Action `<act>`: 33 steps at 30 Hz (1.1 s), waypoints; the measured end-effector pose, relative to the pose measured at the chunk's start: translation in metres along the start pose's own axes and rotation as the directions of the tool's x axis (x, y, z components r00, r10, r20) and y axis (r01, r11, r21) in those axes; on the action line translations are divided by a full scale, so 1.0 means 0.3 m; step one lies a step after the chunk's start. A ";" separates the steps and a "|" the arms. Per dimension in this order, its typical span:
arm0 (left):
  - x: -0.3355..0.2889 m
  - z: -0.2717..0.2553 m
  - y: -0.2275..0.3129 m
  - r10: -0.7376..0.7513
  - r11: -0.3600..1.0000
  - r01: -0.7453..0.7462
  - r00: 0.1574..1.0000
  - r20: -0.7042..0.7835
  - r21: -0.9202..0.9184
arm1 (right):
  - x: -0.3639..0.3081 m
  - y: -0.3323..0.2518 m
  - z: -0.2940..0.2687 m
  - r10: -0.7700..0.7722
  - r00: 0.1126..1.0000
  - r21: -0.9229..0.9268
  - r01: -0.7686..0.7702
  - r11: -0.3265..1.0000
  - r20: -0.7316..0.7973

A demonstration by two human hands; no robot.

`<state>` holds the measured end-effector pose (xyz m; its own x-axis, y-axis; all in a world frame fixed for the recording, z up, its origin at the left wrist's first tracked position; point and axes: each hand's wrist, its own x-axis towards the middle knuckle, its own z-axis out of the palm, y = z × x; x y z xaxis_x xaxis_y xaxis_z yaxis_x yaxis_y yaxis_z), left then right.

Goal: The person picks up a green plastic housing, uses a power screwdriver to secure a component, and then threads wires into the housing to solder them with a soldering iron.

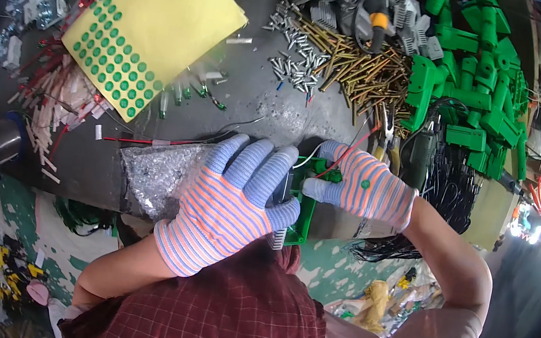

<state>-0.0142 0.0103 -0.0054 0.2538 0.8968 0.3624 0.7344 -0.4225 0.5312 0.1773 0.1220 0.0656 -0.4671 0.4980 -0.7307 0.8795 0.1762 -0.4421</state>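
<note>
A green plastic housing (304, 221) with a dark, flat face lies at the table's near edge, partly covered by my hands. My left hand (228, 201), in a striped knit glove, reaches over its left side, fingers extended and thumb bent against it. From the right, my gloved right hand (368, 186) closes finger and thumb round a narrow green part of the housing; the exact grip is partly hidden. A red wire (356, 143) and a white wire (310, 155) run by the right fingertips. Below my left thumb shows a grey ribbed piece (278, 239).
Bubble wrap (155, 177) lies under my left wrist, near a solder spool (3, 144). Farther back are a yellow sticker sheet (168, 9), silver screws (296, 58), long brass screws (361, 64), green housings (483, 81), pliers (388, 144) and black wires (444, 186).
</note>
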 end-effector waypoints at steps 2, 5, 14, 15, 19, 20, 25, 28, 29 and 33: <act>-0.003 0.000 -0.002 -0.009 0.999 0.009 1.000 -0.003 -0.033 | 0.007 0.033 -0.016 -0.042 0.999 0.052 0.041 0.998 0.010; -0.021 -0.025 0.008 -0.024 0.998 0.026 0.999 0.034 -0.059 | -0.006 0.011 -0.016 0.082 0.991 0.094 -0.092 0.991 0.107; -0.030 -0.019 0.011 -0.017 1.000 0.019 0.996 0.091 -0.023 | -0.011 0.021 0.029 -0.041 0.999 -0.065 0.041 0.997 -0.002; -0.041 -0.009 0.009 -0.003 1.000 0.005 0.997 0.082 -0.024 | -0.010 0.014 0.030 -0.013 1.000 -0.093 0.013 0.996 -0.006; -0.047 -0.010 0.019 0.006 1.000 -0.006 0.992 0.125 -0.002 | -0.025 -0.019 0.040 0.033 0.996 -0.088 -0.040 0.995 -0.078; -0.043 -0.012 0.021 0.051 0.999 -0.053 0.995 0.084 0.014 | -0.032 -0.022 0.040 0.044 0.993 -0.067 -0.052 0.996 -0.111; -0.043 -0.004 0.012 0.010 1.000 -0.009 0.992 0.125 -0.010 | -0.037 -0.003 0.012 0.110 0.993 0.084 -0.107 0.991 -0.031; -0.041 -0.029 0.015 0.131 0.989 -0.137 0.985 0.112 0.048 | -0.109 0.056 0.021 -0.138 0.855 0.051 0.188 0.981 -0.501; -0.036 -0.045 0.020 0.181 0.982 -0.184 0.979 0.092 0.037 | -0.139 0.071 0.021 -0.068 0.751 0.228 0.283 0.931 -0.657; -0.013 -0.088 0.032 0.099 0.979 -0.081 0.991 0.091 -0.188 | -0.243 0.024 0.051 -0.252 0.416 -0.105 0.345 0.933 -0.874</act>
<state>-0.0248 -0.0008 0.0186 0.3819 0.8587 0.3418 0.5803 -0.5106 0.6345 0.2163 0.0739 0.1076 -0.3363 0.9047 0.2617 0.6689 0.4250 -0.6098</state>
